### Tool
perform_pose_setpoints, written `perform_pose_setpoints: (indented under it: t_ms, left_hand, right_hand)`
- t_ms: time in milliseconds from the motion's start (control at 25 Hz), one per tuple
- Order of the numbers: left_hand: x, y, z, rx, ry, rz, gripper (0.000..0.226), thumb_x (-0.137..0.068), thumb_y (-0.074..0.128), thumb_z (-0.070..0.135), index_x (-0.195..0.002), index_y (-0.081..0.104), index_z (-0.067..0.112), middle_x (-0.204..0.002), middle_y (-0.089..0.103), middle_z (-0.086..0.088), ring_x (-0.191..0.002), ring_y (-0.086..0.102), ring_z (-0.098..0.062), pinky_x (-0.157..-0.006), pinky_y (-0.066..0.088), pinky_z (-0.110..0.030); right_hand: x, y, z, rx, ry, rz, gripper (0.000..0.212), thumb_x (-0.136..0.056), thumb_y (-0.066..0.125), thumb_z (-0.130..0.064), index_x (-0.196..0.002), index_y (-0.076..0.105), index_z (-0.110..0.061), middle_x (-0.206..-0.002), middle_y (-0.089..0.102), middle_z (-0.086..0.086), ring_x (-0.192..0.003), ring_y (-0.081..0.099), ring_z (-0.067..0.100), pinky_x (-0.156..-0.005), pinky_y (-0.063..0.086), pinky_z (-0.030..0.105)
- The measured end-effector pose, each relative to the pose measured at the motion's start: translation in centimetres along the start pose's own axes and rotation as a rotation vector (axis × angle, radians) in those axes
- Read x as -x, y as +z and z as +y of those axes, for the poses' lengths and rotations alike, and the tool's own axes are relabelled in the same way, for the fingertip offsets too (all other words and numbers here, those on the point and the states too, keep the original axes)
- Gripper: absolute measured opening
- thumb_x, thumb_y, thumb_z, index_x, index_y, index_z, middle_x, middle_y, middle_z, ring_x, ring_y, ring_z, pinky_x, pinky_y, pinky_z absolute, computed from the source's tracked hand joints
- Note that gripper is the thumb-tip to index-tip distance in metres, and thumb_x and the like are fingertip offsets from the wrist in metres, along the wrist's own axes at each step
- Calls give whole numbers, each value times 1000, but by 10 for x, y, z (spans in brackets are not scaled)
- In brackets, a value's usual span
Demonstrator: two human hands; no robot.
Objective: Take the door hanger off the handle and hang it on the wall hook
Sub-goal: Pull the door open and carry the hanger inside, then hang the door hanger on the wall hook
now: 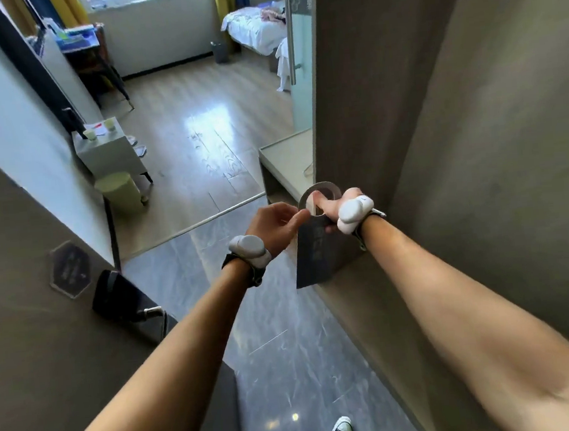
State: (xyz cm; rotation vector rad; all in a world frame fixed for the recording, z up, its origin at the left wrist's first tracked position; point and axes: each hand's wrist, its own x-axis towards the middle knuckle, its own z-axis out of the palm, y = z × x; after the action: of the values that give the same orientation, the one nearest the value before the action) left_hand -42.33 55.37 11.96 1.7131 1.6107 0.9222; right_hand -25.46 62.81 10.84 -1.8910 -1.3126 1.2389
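Hanger (pixel 317 250) off the handle (pixel 150 313) already, now held up against the corner of the wall (pixel 475 130) on the right, well apart from the door (pixel 23 272) on the left. Left hand (pixel 275 228) pinching the left edge of the loop, thumb and fingers pressed on the card. Right hand (pixel 334 207) closed on the upper part, one finger (pixel 316 203) showing through the hole of the loop; the rest of this hand half hidden behind a wrist tracker (pixel 355 211). Card hanging down, tilted a little, lower corner free in the air.

Step in hand, by judgement: the hanging, second half of the task. No hook visible; perhaps hidden behind the hands or the card, cannot tell. Next move probably calls for keeping the loop open, bringing the hole over the hook, then letting the card settle before loosening both grips.
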Motion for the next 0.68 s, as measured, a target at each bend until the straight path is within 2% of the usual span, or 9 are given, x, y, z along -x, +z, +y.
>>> perform_pose_setpoints:
  t_ms: [120, 280, 320, 360, 440, 480, 560, 680]
  left_hand:
    - [-51, 21, 33, -46, 86, -46, 22, -92, 68, 32, -98, 75, 12, -90, 76, -3, -75, 70, -13, -68, 58, -26]
    - [-105, 42, 67, -65, 188, -61, 19, -93, 67, 28, -94, 74, 10, -87, 76, -5, -70, 69, -13, -67, 58, -28]
    - [-117, 47, 75, -62, 216, -66, 19, -93, 67, 27, -93, 74, 10, -86, 76, -5, -71, 70, -15, -68, 59, -31]
    - [-128, 50, 81, -50, 236, -71, 19, -93, 66, 27, -92, 74, 9, -85, 76, -6, -73, 71, -18, -70, 60, -35]
    - [-153, 58, 97, -25, 287, -98, 19, -93, 67, 26, -90, 74, 9, -83, 75, -7, -74, 71, -22, -70, 59, -38]
    - [-161, 61, 104, -19, 309, -101, 18, -93, 67, 26, -89, 74, 10, -81, 74, -5, -73, 70, -20, -68, 57, -36]
    - [-183, 65, 116, -30, 350, -107, 16, -92, 67, 28, -87, 73, 14, -79, 72, -1, -71, 69, -16, -66, 56, -32]
    - [-217, 68, 134, -19, 394, -155, 17, -92, 66, 30, -88, 73, 16, -80, 73, -1, -74, 71, -18, -71, 62, -37]
  right_hand:
    - [-28, -42, -15, -43, -12, 96, 92, -80, 68, -63, -136, 48, 7, -135, 60, 20, -117, 68, 38, -101, 56, 47]
    - [-52, -96, -33, -114, 0, 146, 89, -81, 69, -62, -134, 54, 8, -130, 68, 17, -109, 74, 35, -93, 61, 43]
    - [-55, -109, -37, -153, 0, 167, 86, -81, 70, -60, -135, 54, 6, -129, 68, 16, -101, 76, 33, -85, 65, 39]
    - [-56, -119, -42, -200, 1, 190, 82, -82, 72, -57, -133, 55, 5, -126, 68, 14, -86, 78, 29, -69, 66, 33]
    - [-58, -142, -50, -268, -9, 240, 69, -84, 75, -50, -122, 57, 5, -114, 67, 11, -51, 70, 17, -37, 53, 18]
    - [-57, -149, -54, -273, -14, 260, 64, -85, 75, -48, -119, 57, 4, -111, 65, 10, -44, 65, 14, -31, 47, 15]
    - [-59, -163, -63, -285, -29, 302, 64, -88, 74, -42, -126, 56, 5, -114, 62, 11, -47, 63, 13, -29, 44, 14]
    - [-68, -183, -75, -281, -37, 363, 53, -90, 73, -38, -119, 61, 4, -112, 67, 14, -32, 61, 5, -31, 43, 12]
